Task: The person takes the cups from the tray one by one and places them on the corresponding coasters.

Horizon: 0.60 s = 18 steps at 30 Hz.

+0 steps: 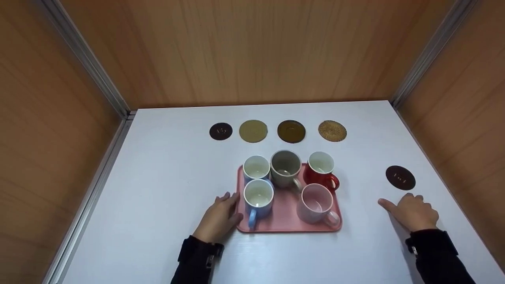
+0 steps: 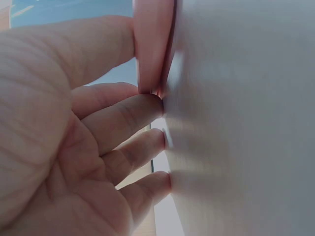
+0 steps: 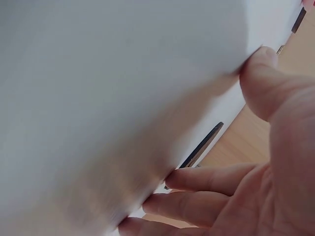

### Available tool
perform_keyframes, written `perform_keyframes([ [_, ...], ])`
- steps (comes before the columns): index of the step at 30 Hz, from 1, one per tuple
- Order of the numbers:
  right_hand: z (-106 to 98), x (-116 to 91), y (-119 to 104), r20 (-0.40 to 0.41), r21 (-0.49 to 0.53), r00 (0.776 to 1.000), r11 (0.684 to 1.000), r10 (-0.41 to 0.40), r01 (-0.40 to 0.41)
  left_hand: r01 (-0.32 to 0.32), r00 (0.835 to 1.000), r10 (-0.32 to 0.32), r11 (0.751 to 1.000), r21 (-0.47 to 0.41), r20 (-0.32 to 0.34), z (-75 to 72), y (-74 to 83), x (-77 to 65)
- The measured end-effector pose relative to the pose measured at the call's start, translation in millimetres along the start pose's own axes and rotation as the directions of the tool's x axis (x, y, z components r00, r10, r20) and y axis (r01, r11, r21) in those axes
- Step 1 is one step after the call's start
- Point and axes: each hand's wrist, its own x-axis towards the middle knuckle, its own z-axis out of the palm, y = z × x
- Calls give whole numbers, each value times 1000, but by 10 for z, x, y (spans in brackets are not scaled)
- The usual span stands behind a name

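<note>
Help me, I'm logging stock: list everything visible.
Table: 1, white, central
Tray: 1, pink, on table
Left mugs: 2, blue, on tray
Middle mug: 1, grey, on tray
Back-right mug: 1, red, on tray
Front-right mug: 1, pink, on tray
Back discs: 4, brown to gold, behind tray
Lone disc: 1, dark, far right
Panels: 3, brown, around table
Posts: 2, grey, corners
Sleeves: 2, black, forearms
Left hand: 1, bare, touching tray
Right hand: 1, bare, by lone disc

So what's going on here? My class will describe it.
A person's left hand touches the edge of a pink rectangular tray holding two blue mugs, a grey mug, a red mug and a pink mug. The empty right hand rests on the white table near a dark round disc. Four more round discs lie beyond the tray.
</note>
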Motion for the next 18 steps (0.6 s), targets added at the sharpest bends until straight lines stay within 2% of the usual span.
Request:
perform_keyframes([
  [9, -46, 57, 17, -23, 14, 998, 999, -51, 52, -26, 999, 26, 1000, 11, -23, 7, -4, -3],
  [18, -91, 120, 29, -51, 30, 995, 996, -86, 88, 1, 1000, -1, 1000, 4, -9, 8, 2, 10],
])
